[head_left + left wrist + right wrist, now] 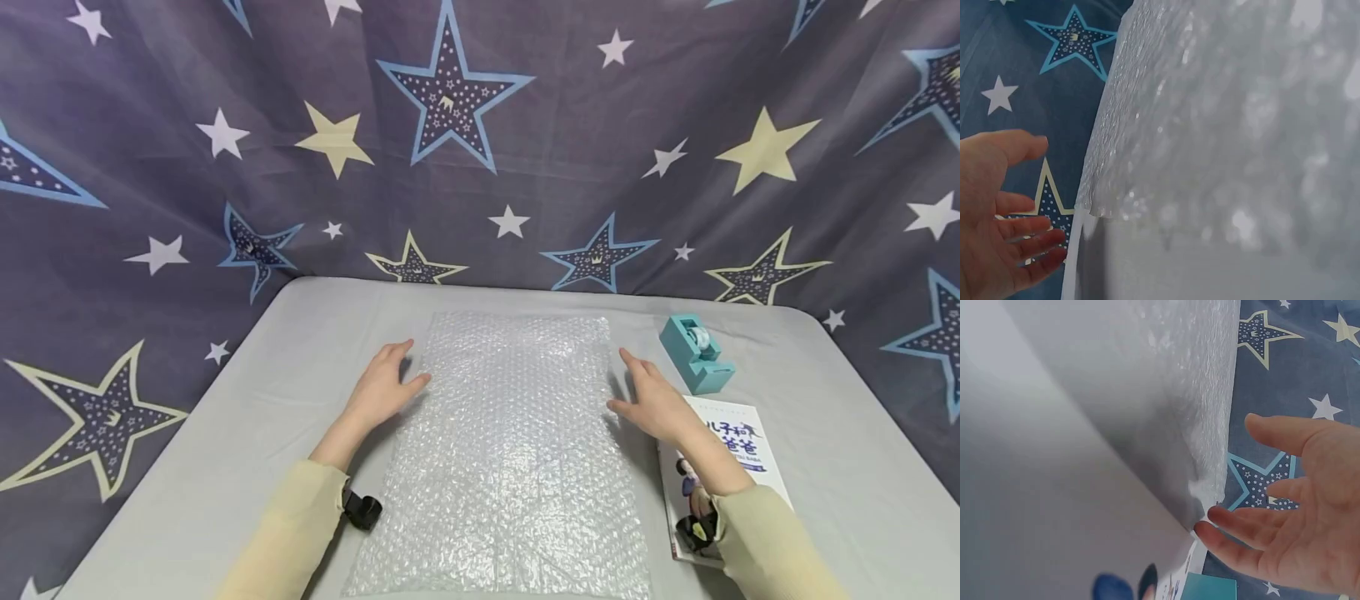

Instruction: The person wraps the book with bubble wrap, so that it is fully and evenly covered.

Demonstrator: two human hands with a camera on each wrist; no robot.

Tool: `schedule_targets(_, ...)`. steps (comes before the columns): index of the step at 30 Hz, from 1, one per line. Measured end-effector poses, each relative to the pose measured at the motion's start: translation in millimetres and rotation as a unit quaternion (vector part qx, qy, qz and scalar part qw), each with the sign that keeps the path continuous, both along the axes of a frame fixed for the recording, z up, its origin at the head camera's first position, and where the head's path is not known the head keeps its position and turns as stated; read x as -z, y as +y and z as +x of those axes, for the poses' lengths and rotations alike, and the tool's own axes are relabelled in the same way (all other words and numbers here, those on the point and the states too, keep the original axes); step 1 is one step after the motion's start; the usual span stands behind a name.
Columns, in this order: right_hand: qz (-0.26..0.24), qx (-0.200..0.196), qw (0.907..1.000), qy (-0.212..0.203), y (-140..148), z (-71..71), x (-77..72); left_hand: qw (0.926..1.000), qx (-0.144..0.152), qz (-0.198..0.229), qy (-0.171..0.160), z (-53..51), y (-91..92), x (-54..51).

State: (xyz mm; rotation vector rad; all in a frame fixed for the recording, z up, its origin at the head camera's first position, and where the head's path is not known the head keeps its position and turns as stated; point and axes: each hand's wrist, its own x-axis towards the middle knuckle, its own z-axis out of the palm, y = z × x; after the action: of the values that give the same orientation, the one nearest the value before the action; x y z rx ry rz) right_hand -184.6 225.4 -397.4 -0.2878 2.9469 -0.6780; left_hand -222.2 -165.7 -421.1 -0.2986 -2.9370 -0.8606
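A sheet of clear bubble wrap (517, 450) lies flat on the table between the two hands. My left hand (382, 387) hovers by its left edge, thumb toward the sheet and fingers relaxed, holding nothing. Over by the right edge, my right hand (656, 404) is held the same way, with nothing in its grasp. Both palms show bare in the wrist views, the left hand (1007, 215) and the right hand (1304, 506). Beneath the right forearm lies a white book (738, 433) with blue lettering, partly covered by the wrist.
A teal tape dispenser (693, 354) with a roll of tape stands at the back right, just beyond the book. The table has a grey cover (300, 367). Behind it hangs a dark curtain (555, 167) printed with stars.
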Motion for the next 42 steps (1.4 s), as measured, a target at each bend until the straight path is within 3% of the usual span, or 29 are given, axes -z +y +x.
schedule_targets(9,-0.014,-0.003,0.9993,-0.034,-0.5,2.9,-4.1,0.9993,-0.022,0.023,-0.019,3.9,1.4,-0.9)
schedule_targets(19,-0.015,-0.005,0.9987,-0.049,-2.2,3.2,-0.2,0.9984,-0.032,0.011,-0.045,5.7,2.2,4.9)
schedule_targets(32,-0.007,0.0,0.9978,-0.066,-2.0,4.8,1.1,0.9976,-0.018,-0.003,-0.066,6.0,2.2,-1.6)
schedule_targets(42,-0.01,0.011,0.9965,-0.083,-3.9,8.9,1.7,0.9981,-0.003,0.001,-0.061,7.5,3.7,-2.8)
